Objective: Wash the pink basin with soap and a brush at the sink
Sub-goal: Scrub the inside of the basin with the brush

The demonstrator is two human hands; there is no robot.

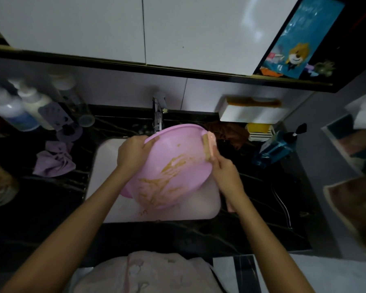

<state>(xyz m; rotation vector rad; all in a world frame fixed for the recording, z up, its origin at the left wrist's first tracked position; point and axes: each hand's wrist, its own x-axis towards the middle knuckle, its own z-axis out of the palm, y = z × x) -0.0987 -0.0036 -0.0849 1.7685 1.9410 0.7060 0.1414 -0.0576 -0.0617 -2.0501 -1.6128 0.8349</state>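
The pink basin (178, 144) is tilted over the white sink (106, 178), its inside smeared with yellowish-brown streaks. My left hand (133, 153) grips the basin's left rim, thumb inside. My right hand (226, 174) holds a pink brush (210, 145) by its handle, and the brush's bristle side lies against the basin's upper right rim. The chrome tap (157, 115) stands just behind the basin.
The black marble counter (51, 208) surrounds the sink. A purple cloth (55, 159) and several bottles (19, 111) sit at the left. A brown cloth (230, 132), a yellow sponge rack (259, 130) and a blue dispenser (277, 146) are at the right.
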